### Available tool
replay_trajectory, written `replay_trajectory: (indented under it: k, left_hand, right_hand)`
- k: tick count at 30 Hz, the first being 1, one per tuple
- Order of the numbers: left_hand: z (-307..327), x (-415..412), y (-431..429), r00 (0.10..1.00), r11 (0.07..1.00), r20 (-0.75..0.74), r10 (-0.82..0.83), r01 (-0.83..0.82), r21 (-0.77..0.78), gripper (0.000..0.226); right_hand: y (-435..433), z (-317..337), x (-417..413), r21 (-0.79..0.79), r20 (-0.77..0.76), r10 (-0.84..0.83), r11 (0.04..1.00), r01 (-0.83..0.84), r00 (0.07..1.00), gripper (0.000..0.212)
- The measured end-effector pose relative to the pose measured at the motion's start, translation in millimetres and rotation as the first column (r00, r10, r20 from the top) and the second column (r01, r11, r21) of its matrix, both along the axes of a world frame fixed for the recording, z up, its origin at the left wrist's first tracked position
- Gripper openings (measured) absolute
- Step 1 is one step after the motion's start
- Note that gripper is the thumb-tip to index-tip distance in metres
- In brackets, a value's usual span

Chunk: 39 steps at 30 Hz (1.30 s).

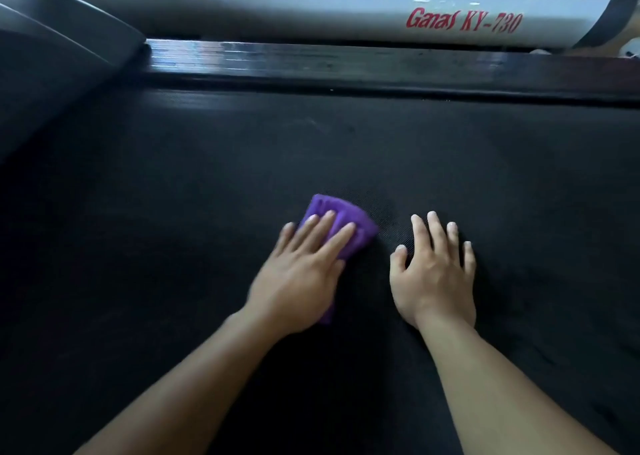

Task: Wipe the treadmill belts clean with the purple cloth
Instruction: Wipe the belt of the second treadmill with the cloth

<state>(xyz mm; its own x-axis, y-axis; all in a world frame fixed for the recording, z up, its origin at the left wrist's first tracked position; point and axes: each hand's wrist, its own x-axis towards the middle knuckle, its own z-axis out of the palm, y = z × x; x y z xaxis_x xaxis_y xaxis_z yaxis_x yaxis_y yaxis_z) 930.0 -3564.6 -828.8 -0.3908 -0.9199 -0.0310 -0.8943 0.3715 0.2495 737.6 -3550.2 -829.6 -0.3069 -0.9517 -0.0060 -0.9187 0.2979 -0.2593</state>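
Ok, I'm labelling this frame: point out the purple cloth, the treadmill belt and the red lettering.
purple cloth [360, 228]: head view, bare fold beyond the fingertips.
treadmill belt [346, 150]: head view, bare black surface.
red lettering [464, 22]: head view, middle of the text.

Two bare forearms reach in from the near edge, with no sleeves, watch or rings showing. The left hand [298, 281] and right hand [434, 274] both have short, pale, unpainted nails. Both arms are slightly blurred.

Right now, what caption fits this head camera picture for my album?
Left hand presses the purple cloth flat on the black belt; right hand rests bare beside it.
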Motion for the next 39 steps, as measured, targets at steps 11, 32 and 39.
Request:
replay_trajectory:
  k: [11, 32, 39]
  left_hand:
    - [3, 88, -94, 0.873, 0.872, 0.002, 0.488, -0.488, 0.04, 0.056]
    - [2, -28, 27, 0.996, 0.996, -0.009, 0.091, -0.091, 0.009, 0.057]
    - [5, -85, -71, 1.0, 0.998, -0.021, 0.022, -0.021, 0.064, 0.055]
  right_hand:
    - [-1, -2, -1, 0.016, -0.015, 0.006, 1.0, -0.006, 1.0, 0.06]
    - [-2, -4, -2, -0.004, -0.019, 0.004, 1.0, -0.004, 1.0, 0.059]
    - [-2, -2, -2, 0.019, -0.018, 0.01, 1.0, -0.01, 1.0, 0.06]
